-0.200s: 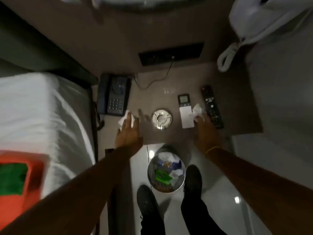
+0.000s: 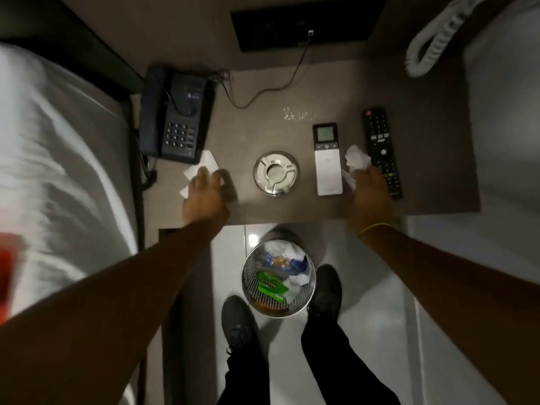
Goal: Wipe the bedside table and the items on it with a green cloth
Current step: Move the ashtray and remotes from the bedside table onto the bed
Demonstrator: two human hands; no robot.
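The brown bedside table (image 2: 263, 92) carries a dark phone (image 2: 175, 115) at the left, a round metal ashtray (image 2: 276, 173) in the middle, a white remote (image 2: 327, 162) and a black TV remote (image 2: 380, 141) at the right. My left hand (image 2: 204, 197) lies with spread fingers on a flat white paper (image 2: 206, 160) just in front of the phone. My right hand (image 2: 369, 194) grips a crumpled white tissue (image 2: 355, 159) between the two remotes. No green cloth is in view now.
A metal waste bin (image 2: 277, 279) full of rubbish stands on the floor between my shoes, below the table's front edge. A white bed (image 2: 58, 156) is at the left with an orange object (image 2: 7, 267) at its edge. A white coiled cord (image 2: 435, 45) hangs at the back right.
The view has dropped lower and closer, so the orange object with the green patch has almost left the frame. Both hands stay on their white papers.
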